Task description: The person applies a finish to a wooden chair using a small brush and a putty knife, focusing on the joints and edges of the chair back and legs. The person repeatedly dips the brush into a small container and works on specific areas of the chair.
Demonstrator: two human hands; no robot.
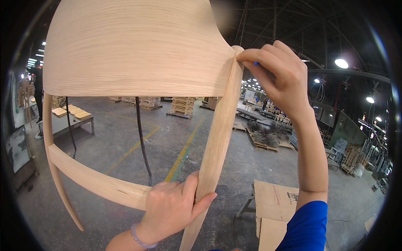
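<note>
A pale bare-wood chair frame (pixel 138 62) fills the upper left, with a broad curved panel, slim legs and a curved lower rail (pixel 98 180). My left hand (pixel 169 209), with a pale bangle at its wrist, is wrapped round the right-hand leg (pixel 215 154) where the rail meets it. Up at the rounded top of that leg, beside the panel's corner, my right hand (pixel 278 73) is closed in a pinch. Its thumb and forefinger touch the wood; anything between them is too small to make out. A tiny blue spot shows by the fingers.
Cardboard (pixel 274 201) covers a stand at the lower right. A low table (pixel 79 121) with wooden pieces stands at left, near a person in dark clothes. Dark cables (pixel 140 134) hang behind the frame. Farther back are pallets with stacked wooden parts (pixel 182 106) and a dark bundled pile (pixel 266 134).
</note>
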